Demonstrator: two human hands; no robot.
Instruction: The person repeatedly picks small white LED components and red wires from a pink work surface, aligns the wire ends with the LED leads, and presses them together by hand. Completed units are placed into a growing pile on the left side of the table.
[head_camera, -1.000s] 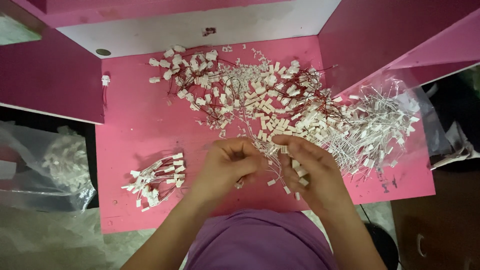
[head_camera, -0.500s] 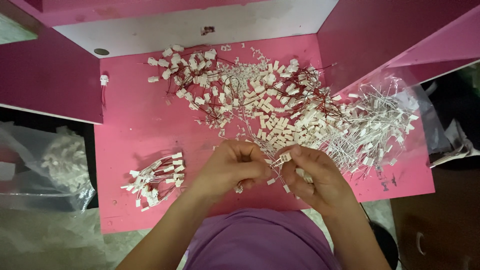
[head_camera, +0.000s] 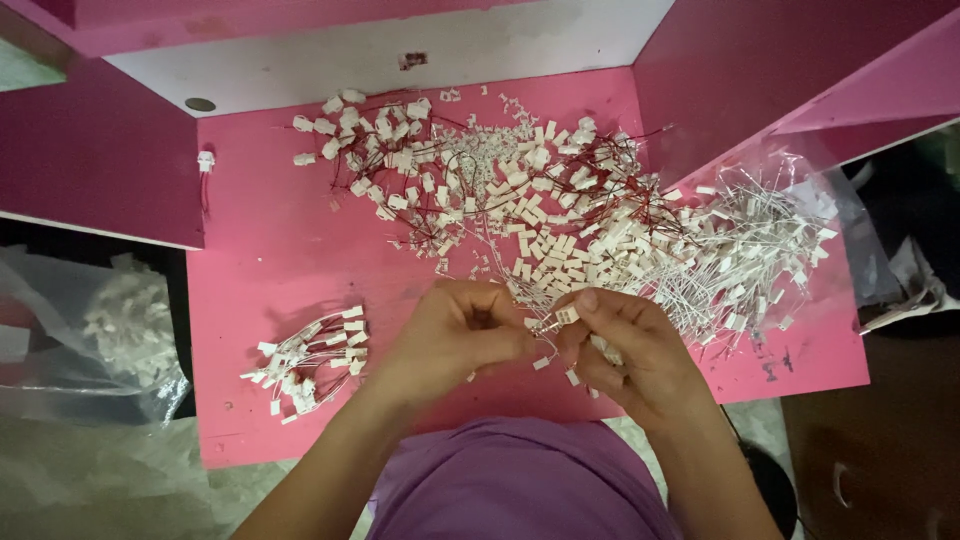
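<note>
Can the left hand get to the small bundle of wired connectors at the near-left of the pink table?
Probably yes. The left hand is pinching at a small white connector with the right hand, but only bare pink table lies between it and the bundle.

Both hands, left (head_camera: 455, 335) and right (head_camera: 625, 345), pinching a small white connector (head_camera: 566, 315) over pink table (head_camera: 260, 250)
</note>
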